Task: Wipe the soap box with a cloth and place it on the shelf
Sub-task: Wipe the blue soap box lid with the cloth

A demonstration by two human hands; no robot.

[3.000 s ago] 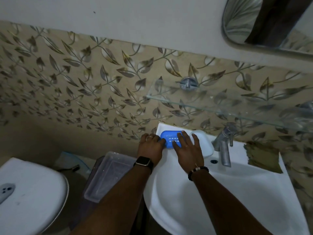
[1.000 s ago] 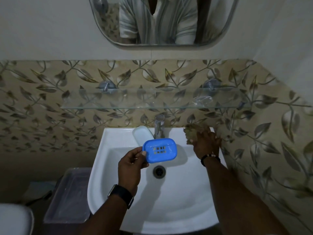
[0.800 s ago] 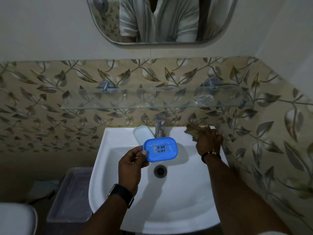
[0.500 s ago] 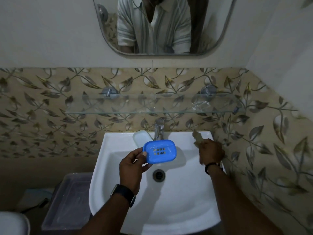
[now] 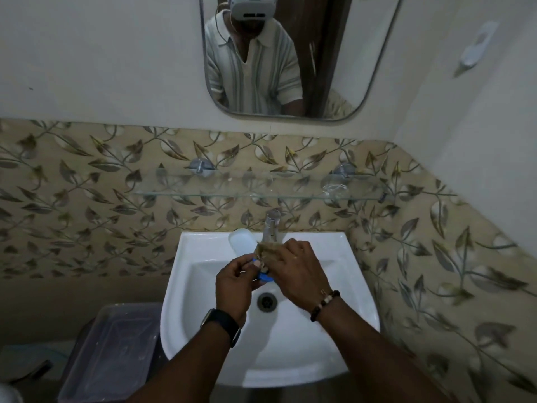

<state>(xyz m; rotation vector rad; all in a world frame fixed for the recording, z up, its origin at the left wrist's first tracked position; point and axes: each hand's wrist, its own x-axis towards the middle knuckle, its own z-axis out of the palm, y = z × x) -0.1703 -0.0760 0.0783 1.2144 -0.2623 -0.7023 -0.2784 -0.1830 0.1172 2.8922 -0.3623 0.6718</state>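
Note:
Over the white sink (image 5: 334, 338), my left hand (image 5: 234, 285) grips the blue soap box (image 5: 266, 277); only a small blue edge shows between my hands. My right hand (image 5: 296, 270) holds a brownish cloth (image 5: 268, 248) and presses it onto the top of the soap box, covering most of it. Higher up on the leaf-patterned tiles hangs the glass shelf (image 5: 232, 193).
A white soap-box lid (image 5: 242, 242) lies on the sink's back ledge left of the metal tap (image 5: 271, 228). A clear plastic bin (image 5: 113, 353) stands left of the sink. A mirror (image 5: 290, 53) above reflects a person. The drain (image 5: 266, 301) lies below my hands.
My right hand lifted the cloth from the sink's back right corner and brought it left onto the soap box. My left hand kept holding the box over the basin.

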